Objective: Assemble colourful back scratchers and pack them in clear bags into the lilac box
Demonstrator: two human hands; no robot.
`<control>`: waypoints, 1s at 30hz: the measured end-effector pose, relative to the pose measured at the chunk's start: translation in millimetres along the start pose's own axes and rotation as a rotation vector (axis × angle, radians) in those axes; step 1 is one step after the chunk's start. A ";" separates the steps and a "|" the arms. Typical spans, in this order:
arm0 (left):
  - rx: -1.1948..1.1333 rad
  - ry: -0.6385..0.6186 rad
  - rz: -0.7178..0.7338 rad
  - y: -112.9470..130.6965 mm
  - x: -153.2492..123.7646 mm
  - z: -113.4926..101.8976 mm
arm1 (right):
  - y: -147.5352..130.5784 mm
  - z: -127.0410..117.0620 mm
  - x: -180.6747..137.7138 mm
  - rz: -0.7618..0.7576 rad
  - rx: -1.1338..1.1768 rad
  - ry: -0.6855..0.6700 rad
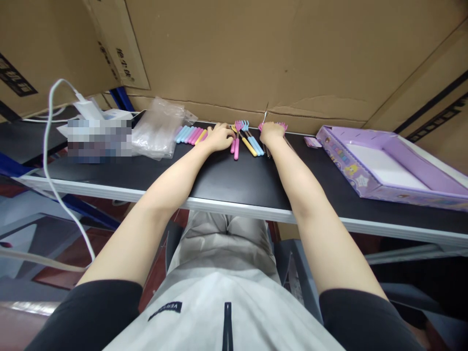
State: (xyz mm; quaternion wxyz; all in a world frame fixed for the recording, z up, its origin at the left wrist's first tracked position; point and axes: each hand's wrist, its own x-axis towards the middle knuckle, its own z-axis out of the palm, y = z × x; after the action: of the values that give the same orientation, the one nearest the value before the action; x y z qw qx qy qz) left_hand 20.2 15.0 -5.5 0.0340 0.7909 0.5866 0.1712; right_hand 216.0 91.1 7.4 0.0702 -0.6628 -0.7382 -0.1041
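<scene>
Pink, yellow and blue claw-headed sticks on black table, between left grip and right grip. Left: fingers loosely curled, at right end of coloured handle row. Right: bunched over pink-headed sticks (whether either pinches anything, cannot tell)

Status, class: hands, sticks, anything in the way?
Left hand at coloured handles; right hand over pink-clawed sticks. More sticks between. Purple tray aside, not blocking.
</scene>
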 end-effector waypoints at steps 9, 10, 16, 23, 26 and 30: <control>0.066 -0.021 -0.026 -5.9 1.1 5.5 | -12.2 -12.7 -15.7 0.056 -0.067 -0.032; 0.075 -0.020 -0.031 -7.1 1.6 6.4 | -13.9 -13.5 -17.6 0.042 -0.065 -0.007; 0.096 -0.008 -0.142 -11.8 4.4 8.2 | -26.1 -22.8 -28.7 -0.440 -0.155 0.097; 0.090 -0.001 -0.158 -10.4 2.9 7.3 | -37.7 -8.3 -22.0 -0.891 -0.366 0.131; 0.090 -0.003 -0.155 -10.0 2.1 7.3 | -41.6 2.0 -16.7 -0.928 -0.394 0.146; 0.068 0.017 -0.149 -8.4 2.2 4.3 | -43.0 8.1 -9.6 -0.966 -0.414 0.207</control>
State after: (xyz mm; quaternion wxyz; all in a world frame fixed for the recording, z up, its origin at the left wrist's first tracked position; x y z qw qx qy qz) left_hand 14.4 20.3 -11.1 0.0148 0.7444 0.6493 0.1551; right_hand 174.7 79.6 -5.4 -0.0455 -0.2340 -0.9125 -0.3326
